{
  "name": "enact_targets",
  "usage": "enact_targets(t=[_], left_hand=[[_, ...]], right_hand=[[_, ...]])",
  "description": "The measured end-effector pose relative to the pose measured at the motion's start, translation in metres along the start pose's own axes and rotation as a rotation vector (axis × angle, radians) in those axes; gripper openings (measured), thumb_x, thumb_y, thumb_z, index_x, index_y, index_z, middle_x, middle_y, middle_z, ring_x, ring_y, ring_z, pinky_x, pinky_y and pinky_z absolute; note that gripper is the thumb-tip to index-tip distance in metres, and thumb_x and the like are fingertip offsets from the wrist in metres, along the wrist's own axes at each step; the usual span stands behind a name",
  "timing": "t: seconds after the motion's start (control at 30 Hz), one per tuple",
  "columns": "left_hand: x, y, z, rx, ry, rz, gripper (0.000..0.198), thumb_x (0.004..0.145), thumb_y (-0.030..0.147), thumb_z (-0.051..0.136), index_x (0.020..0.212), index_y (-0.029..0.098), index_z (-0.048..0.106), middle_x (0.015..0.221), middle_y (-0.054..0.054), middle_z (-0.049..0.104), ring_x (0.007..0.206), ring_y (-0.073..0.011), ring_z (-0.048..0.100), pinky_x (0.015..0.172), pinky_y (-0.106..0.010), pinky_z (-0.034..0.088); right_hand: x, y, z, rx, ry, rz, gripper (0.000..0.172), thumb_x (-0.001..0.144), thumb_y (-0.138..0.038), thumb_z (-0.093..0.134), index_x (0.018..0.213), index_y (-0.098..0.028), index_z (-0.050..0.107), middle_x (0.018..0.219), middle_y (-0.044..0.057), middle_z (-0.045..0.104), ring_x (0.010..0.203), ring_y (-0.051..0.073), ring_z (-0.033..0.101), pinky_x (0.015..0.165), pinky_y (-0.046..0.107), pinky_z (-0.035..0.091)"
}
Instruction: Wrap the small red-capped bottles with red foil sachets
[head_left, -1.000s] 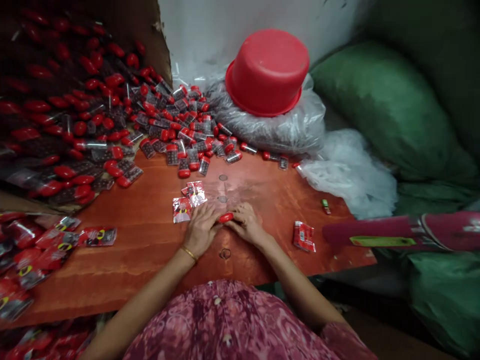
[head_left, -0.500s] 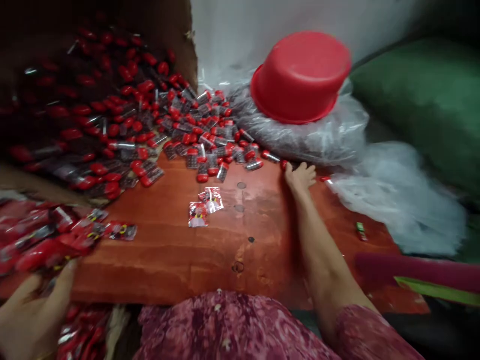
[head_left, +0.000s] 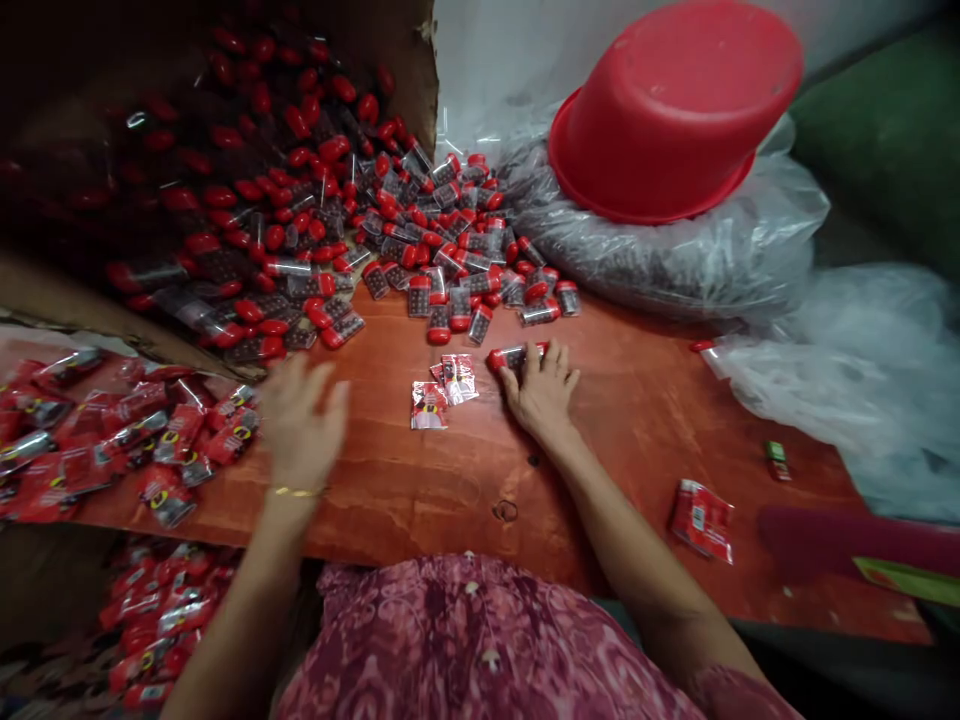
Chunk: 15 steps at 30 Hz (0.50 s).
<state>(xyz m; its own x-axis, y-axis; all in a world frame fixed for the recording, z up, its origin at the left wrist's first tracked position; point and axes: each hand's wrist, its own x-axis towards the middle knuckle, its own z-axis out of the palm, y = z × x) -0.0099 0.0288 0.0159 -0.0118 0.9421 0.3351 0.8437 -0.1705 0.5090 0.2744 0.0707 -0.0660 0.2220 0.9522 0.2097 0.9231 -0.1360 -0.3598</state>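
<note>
My right hand (head_left: 541, 395) rests on the table with fingers spread, its fingertips touching a small clear red-capped container (head_left: 516, 356) that lies on its side. Red also shows at the index fingertip; whether that is a second container I cannot tell. My left hand (head_left: 300, 425) is blurred by motion above the table, its fingers apart and nothing visible in them. Between the hands lie a few small red printed packets (head_left: 430, 405). Left of my left hand is a pile of filled red packets (head_left: 165, 490).
Many red-capped containers (head_left: 457, 300) spill from a cardboard box (head_left: 416, 70). A red tub (head_left: 675, 120) sits upside down on a plastic-wrapped bundle (head_left: 660, 270). At right are a red packet (head_left: 703, 520), a tiny green-and-red item (head_left: 778, 461) and clear plastic (head_left: 810, 390).
My right hand has drawn back from the bundle's edge toward the middle, with a container at its fingertips. My left hand has left the packet pile and moved up and right. The view has shifted.
</note>
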Motion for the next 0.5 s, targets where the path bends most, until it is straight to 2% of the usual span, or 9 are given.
enact_targets(t=[0.03, 0.07, 0.13, 0.2, 0.27, 0.37, 0.5], left_hand=[[0.008, 0.015, 0.021, 0.043, 0.006, 0.015, 0.033, 0.084, 0.035, 0.050, 0.113, 0.024, 0.059, 0.137, -0.008, 0.048, 0.132, -0.0334, 0.032, 0.108, -0.056, 0.022], [0.017, 0.029, 0.043, 0.055, -0.090, 0.066, 0.032, 0.083, 0.033, 0.051, 0.111, 0.022, 0.062, 0.135, -0.010, 0.049, 0.131, -0.0325, 0.035, 0.107, -0.055, 0.025], [0.032, 0.050, 0.078, 0.051, -0.254, 0.163, 0.029, 0.080, 0.032, 0.057, 0.107, 0.022, 0.065, 0.139, -0.009, 0.045, 0.133, -0.0318, 0.032, 0.107, -0.055, 0.024], [0.042, 0.060, 0.100, 0.063, -0.354, 0.222, 0.022, 0.079, 0.030, 0.059, 0.097, 0.024, 0.069, 0.138, -0.009, 0.046, 0.132, -0.0317, 0.033, 0.106, -0.055, 0.025], [0.043, 0.059, 0.109, 0.087, -0.376, 0.249, 0.018, 0.080, 0.030, 0.057, 0.091, 0.025, 0.071, 0.133, -0.009, 0.052, 0.130, -0.0312, 0.036, 0.105, -0.057, 0.025], [0.035, 0.053, 0.110, 0.115, -0.326, 0.269, 0.018, 0.082, 0.029, 0.054, 0.084, 0.026, 0.072, 0.119, -0.007, 0.063, 0.127, -0.0295, 0.040, 0.104, -0.058, 0.025], [0.023, 0.053, 0.112, 0.091, -0.256, 0.263, 0.018, 0.082, 0.024, 0.054, 0.084, 0.026, 0.071, 0.111, -0.005, 0.067, 0.124, -0.0279, 0.044, 0.104, -0.058, 0.026]], right_hand=[[-0.004, 0.000, 0.000, 0.000, 0.015, -0.006, 0.058, 0.086, -0.051, 0.038, 0.129, -0.011, 0.042, 0.141, 0.026, 0.031, 0.132, 0.040, 0.022, 0.097, 0.067, 0.017], [-0.008, 0.001, -0.002, 0.006, 0.027, -0.009, 0.058, 0.086, -0.050, 0.038, 0.129, -0.011, 0.042, 0.141, 0.026, 0.030, 0.133, 0.040, 0.020, 0.098, 0.067, 0.017], [-0.015, 0.005, -0.007, 0.040, 0.032, -0.013, 0.056, 0.087, -0.048, 0.037, 0.128, -0.011, 0.043, 0.142, 0.025, 0.029, 0.134, 0.038, 0.020, 0.099, 0.065, 0.020], [-0.022, 0.009, -0.014, 0.086, 0.025, -0.028, 0.050, 0.088, -0.046, 0.036, 0.124, -0.013, 0.047, 0.142, 0.023, 0.032, 0.133, 0.036, 0.023, 0.099, 0.063, 0.022], [-0.029, 0.012, -0.022, 0.128, 0.031, -0.053, 0.044, 0.088, -0.044, 0.036, 0.119, -0.016, 0.052, 0.140, 0.019, 0.036, 0.133, 0.034, 0.026, 0.099, 0.062, 0.024], [-0.039, 0.007, -0.031, 0.176, 0.063, -0.101, 0.037, 0.089, -0.040, 0.037, 0.113, -0.019, 0.055, 0.138, 0.016, 0.040, 0.132, 0.032, 0.028, 0.100, 0.060, 0.025], [-0.046, -0.009, -0.035, 0.223, 0.079, -0.191, 0.030, 0.088, -0.033, 0.041, 0.109, -0.021, 0.058, 0.132, 0.012, 0.049, 0.131, 0.028, 0.033, 0.102, 0.057, 0.023]])
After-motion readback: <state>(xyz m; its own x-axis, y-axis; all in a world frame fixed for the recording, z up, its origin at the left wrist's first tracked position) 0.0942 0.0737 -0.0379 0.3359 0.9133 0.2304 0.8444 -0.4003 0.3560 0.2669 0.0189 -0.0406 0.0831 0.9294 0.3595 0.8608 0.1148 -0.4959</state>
